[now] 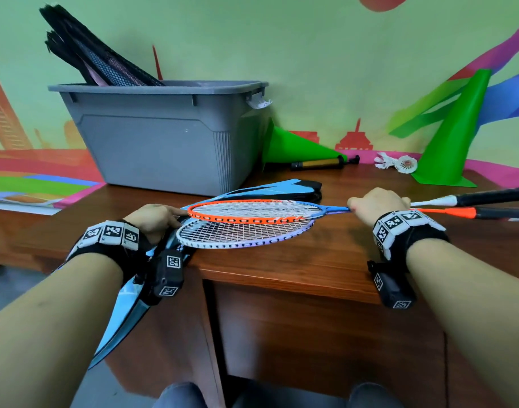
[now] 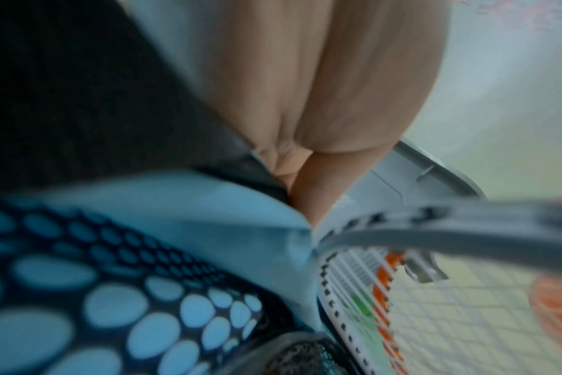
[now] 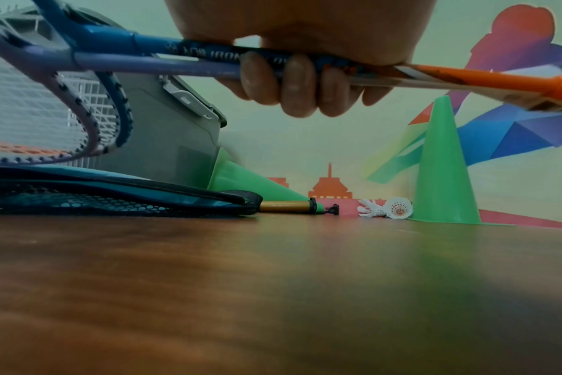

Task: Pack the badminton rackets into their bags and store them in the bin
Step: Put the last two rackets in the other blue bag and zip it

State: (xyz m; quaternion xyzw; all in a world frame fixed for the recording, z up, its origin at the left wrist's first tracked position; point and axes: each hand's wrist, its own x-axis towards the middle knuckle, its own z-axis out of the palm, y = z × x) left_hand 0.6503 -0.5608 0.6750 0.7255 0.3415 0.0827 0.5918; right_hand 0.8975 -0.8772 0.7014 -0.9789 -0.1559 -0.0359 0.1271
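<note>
Two rackets lie stacked, heads pointing left: an orange-and-blue racket point(image 1: 252, 212) over a white-lilac racket point(image 1: 243, 235). My right hand point(image 1: 379, 204) grips both shafts point(image 3: 190, 57) together, just above the wooden table point(image 1: 326, 254). A blue-and-black racket bag point(image 1: 128, 301) hangs over the table's front left edge; my left hand point(image 1: 155, 220) holds its open end point(image 2: 247, 228) at the racket heads. A second blue bag point(image 1: 293, 188) lies flat behind the rackets. The grey bin point(image 1: 152, 136) stands at the back left with black mesh racket bags point(image 1: 84, 51) sticking out.
A green cone point(image 1: 455, 134) stands at the back right, another green cone point(image 1: 296, 148) lies beside the bin. A small pump point(image 1: 320, 164) and white shuttlecocks point(image 1: 396, 164) lie by the wall. My knees show under the table's front edge.
</note>
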